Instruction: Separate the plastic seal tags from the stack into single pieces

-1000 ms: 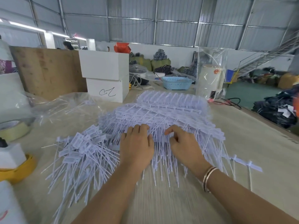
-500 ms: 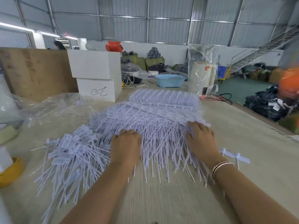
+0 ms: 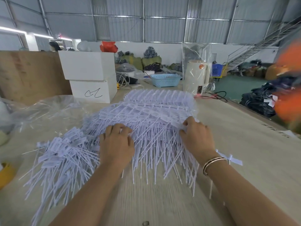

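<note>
The left hand [image 3: 116, 144] lay knuckles-up on the stack of seal tags [image 3: 146, 121], fingers curled down into the strands; whether it gripped any could not be determined. The right hand [image 3: 197, 137], at three o'clock from the left, had its fingers curled over the stack's right edge, apparently pinching the end of a joined strip. A bracelet [image 3: 211, 163] sat on that wrist.

The stack occupied the centre of the table [image 3: 244, 144], at twelve o'clock from both hands, tails pointing toward the person. At nine o'clock of the left hand lay a loose heap of single tags [image 3: 61, 154], touching the stack's left side. Two stray tags [image 3: 231, 158] lay at four o'clock of the right hand. Clear plastic bags [image 3: 48, 108] lay at ten o'clock.

Judgement: a strip was about to be lifted off. The left hand should pin the lower layers while the right peels upward from the corner, slowly, so tangled tails do not drag neighbouring strips.
</note>
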Action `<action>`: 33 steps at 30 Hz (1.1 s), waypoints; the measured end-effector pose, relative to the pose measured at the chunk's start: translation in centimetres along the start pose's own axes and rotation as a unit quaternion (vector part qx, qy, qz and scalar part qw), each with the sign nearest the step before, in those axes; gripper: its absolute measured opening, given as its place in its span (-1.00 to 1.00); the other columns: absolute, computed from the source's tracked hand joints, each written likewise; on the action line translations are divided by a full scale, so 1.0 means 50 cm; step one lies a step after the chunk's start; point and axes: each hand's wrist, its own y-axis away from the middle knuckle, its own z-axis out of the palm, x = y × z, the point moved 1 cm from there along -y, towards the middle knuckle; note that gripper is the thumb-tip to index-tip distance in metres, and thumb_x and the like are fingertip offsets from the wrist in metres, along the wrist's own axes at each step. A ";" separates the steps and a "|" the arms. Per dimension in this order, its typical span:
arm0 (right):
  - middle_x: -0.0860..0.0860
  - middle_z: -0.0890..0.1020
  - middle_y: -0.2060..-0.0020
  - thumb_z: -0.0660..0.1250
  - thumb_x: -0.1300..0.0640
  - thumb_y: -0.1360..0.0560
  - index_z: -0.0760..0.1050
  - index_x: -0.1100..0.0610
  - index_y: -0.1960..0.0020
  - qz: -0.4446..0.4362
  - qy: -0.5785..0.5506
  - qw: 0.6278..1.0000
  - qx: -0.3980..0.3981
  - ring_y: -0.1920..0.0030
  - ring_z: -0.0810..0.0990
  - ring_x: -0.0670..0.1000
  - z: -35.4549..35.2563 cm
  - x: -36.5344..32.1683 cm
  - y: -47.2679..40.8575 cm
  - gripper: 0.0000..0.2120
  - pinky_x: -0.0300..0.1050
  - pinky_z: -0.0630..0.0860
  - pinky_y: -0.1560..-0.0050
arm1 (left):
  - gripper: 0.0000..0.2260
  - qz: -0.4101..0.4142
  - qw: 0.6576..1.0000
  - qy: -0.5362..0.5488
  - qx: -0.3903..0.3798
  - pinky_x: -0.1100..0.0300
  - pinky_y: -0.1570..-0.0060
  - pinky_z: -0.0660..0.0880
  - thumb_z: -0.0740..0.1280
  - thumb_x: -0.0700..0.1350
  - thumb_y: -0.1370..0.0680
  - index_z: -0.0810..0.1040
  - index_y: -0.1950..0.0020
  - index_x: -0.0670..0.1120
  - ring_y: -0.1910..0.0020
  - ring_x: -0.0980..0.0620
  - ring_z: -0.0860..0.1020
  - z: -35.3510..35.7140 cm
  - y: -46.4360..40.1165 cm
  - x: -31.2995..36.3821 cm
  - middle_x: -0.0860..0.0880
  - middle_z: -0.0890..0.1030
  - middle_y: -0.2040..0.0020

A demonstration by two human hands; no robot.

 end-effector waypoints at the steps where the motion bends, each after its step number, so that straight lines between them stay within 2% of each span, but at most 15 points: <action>1: 0.08 0.62 0.12 0.20 0.05 -0.53 0.32 0.08 -0.04 -0.005 -0.018 1.000 -0.005 0.03 0.57 0.17 -0.003 -0.005 0.003 -0.85 -0.04 0.30 0.08 | -0.77 0.017 1.000 0.016 0.010 0.01 -0.18 0.26 0.26 -0.11 -0.54 0.58 -0.17 -0.01 -0.26 -0.06 0.35 -0.002 0.002 0.006 0.00 0.49 -0.23; 4: 0.06 0.56 0.29 0.20 0.06 -0.53 0.30 0.06 0.02 -0.029 -0.048 0.998 -0.009 0.25 0.54 0.16 -0.015 -0.023 0.009 -0.89 -0.09 0.28 0.28 | -0.77 0.085 0.994 0.067 0.023 -0.04 -0.14 0.31 0.24 -0.18 -0.55 0.59 -0.16 -0.06 -0.21 -0.10 0.41 -0.005 0.011 0.030 -0.04 0.53 -0.19; 7: -0.03 0.49 0.30 0.22 0.08 -0.51 0.41 0.04 -0.15 -0.039 -0.107 0.991 -0.067 0.32 0.44 0.04 -0.035 -0.034 0.012 -0.78 -0.12 0.29 0.34 | -0.64 0.131 0.985 0.112 0.026 -0.03 -0.10 0.36 0.05 -0.07 -0.56 0.57 -0.18 -0.07 -0.16 -0.07 0.46 -0.016 0.020 0.050 -0.01 0.55 -0.16; 9: 0.00 0.56 0.11 0.19 0.13 -0.52 0.39 0.04 -0.31 -0.056 -0.194 0.963 -0.180 0.27 0.52 0.00 -0.049 -0.043 0.013 -0.64 -0.10 0.38 0.35 | -0.59 0.145 0.979 0.136 0.039 -0.02 -0.09 0.37 -0.01 -0.02 -0.56 0.55 -0.20 -0.06 -0.15 -0.06 0.47 -0.024 0.023 0.059 0.00 0.56 -0.15; 11: 0.01 0.55 -0.16 0.14 0.20 -0.54 0.33 -0.02 -0.40 -0.091 -0.250 0.931 -0.249 0.06 0.59 0.02 -0.060 -0.048 0.018 -0.56 -0.04 0.52 0.17 | -0.61 0.161 0.972 0.166 0.051 0.00 -0.12 0.37 0.02 -0.02 -0.57 0.52 -0.25 -0.09 -0.16 -0.07 0.48 -0.031 0.027 0.070 -0.02 0.54 -0.19; 14: 0.03 0.55 -0.19 0.16 0.34 -0.53 0.21 -0.09 -0.49 -0.162 -0.297 0.904 -0.260 -0.03 0.57 0.04 -0.070 -0.044 0.034 -0.39 0.00 0.53 -0.05 | -0.58 0.202 0.957 0.203 0.039 0.04 -0.24 0.32 0.06 -0.03 -0.59 0.40 -0.40 -0.10 -0.31 -0.04 0.41 -0.035 0.033 0.094 -0.05 0.45 -0.35; 16: 0.02 0.58 -0.02 0.23 0.38 -0.50 0.16 -0.08 -0.49 -0.183 -0.356 0.878 -0.263 0.20 0.54 -0.06 -0.066 -0.038 0.047 -0.33 -0.18 0.49 0.13 | -0.55 0.227 0.949 0.220 0.000 0.07 -0.37 0.20 0.02 -0.01 -0.60 0.28 -0.48 -0.07 -0.44 0.03 0.27 -0.032 0.037 0.107 0.00 0.31 -0.47; 18: 0.04 0.51 -0.06 0.27 0.41 -0.48 0.19 -0.08 -0.43 -0.182 -0.420 0.850 -0.261 0.26 0.48 -0.03 -0.063 -0.033 0.052 -0.34 -0.16 0.44 0.18 | -0.54 0.241 0.945 0.219 -0.025 0.06 -0.42 0.12 -0.01 0.02 -0.60 0.25 -0.49 -0.03 -0.49 0.02 0.19 -0.024 0.042 0.115 0.03 0.24 -0.50; 20: 0.04 0.42 -0.13 0.30 0.46 -0.45 0.20 -0.13 -0.33 -0.163 -0.493 0.818 -0.247 0.27 0.42 0.12 -0.064 -0.032 0.051 -0.33 -0.03 0.48 0.18 | -0.56 0.233 0.948 0.216 -0.020 0.02 -0.37 0.20 0.02 0.02 -0.60 0.33 -0.46 -0.04 -0.43 -0.03 0.28 -0.020 0.044 0.114 -0.03 0.34 -0.45; 22: 0.05 0.39 -0.14 0.34 0.49 -0.42 0.21 -0.12 -0.26 -0.156 -0.551 0.785 -0.234 0.31 0.42 0.13 -0.066 -0.035 0.050 -0.34 -0.10 0.54 0.19 | -0.59 0.221 0.949 0.226 -0.011 0.03 -0.28 0.30 0.05 0.02 -0.58 0.45 -0.35 -0.08 -0.30 -0.04 0.37 -0.020 0.040 0.109 -0.03 0.45 -0.30; 25: -0.18 0.48 -0.05 0.39 0.38 -0.44 0.30 -0.05 -0.18 -0.151 -0.529 0.809 -0.206 0.40 0.44 -0.06 -0.065 -0.035 0.051 -0.50 -0.25 0.44 0.31 | -0.69 0.198 0.944 0.265 0.002 0.08 -0.09 0.36 0.08 0.02 -0.57 0.53 -0.05 -0.13 -0.09 -0.02 0.42 -0.017 0.034 0.104 0.01 0.52 -0.06; 27: -0.36 0.52 0.28 0.42 0.19 -0.46 0.43 0.03 -0.04 -0.160 -0.437 0.861 -0.207 0.48 0.37 -0.19 -0.068 -0.033 0.050 -0.76 -0.40 0.30 0.40 | -0.69 0.175 0.942 0.287 0.004 0.10 -0.01 0.35 0.08 0.03 -0.56 0.50 0.05 -0.15 0.00 -0.02 0.40 -0.014 0.034 0.104 -0.01 0.51 0.05; 28: -0.34 0.49 0.41 0.42 0.08 -0.46 0.49 0.09 0.04 -0.166 -0.390 0.877 -0.228 0.51 0.35 -0.20 -0.068 -0.030 0.049 -0.85 -0.43 0.26 0.42 | -0.69 0.164 0.941 0.297 0.007 0.13 0.02 0.32 0.08 0.03 -0.56 0.49 0.08 -0.17 0.03 -0.02 0.39 -0.012 0.034 0.103 -0.01 0.50 0.08; 30: -0.19 0.41 0.52 0.36 -0.07 -0.47 0.55 0.18 0.15 -0.163 -0.329 0.882 -0.296 0.50 0.32 -0.19 -0.063 -0.026 0.053 -0.71 -0.37 0.23 0.40 | -0.72 0.138 0.939 0.316 0.013 0.21 0.06 0.25 0.13 0.00 -0.56 0.48 0.09 -0.18 0.06 0.00 0.36 -0.013 0.031 0.100 0.01 0.47 0.10; 33: -0.11 0.50 0.45 0.33 0.01 -0.52 0.62 0.07 0.21 -0.160 -0.373 0.855 -0.323 0.37 0.45 -0.09 -0.058 -0.037 0.061 -0.80 -0.30 0.35 0.26 | -0.80 0.111 0.935 0.337 -0.006 0.22 0.07 0.24 0.16 -0.04 -0.54 0.48 0.10 -0.14 0.07 0.07 0.32 -0.014 0.025 0.097 0.08 0.45 0.14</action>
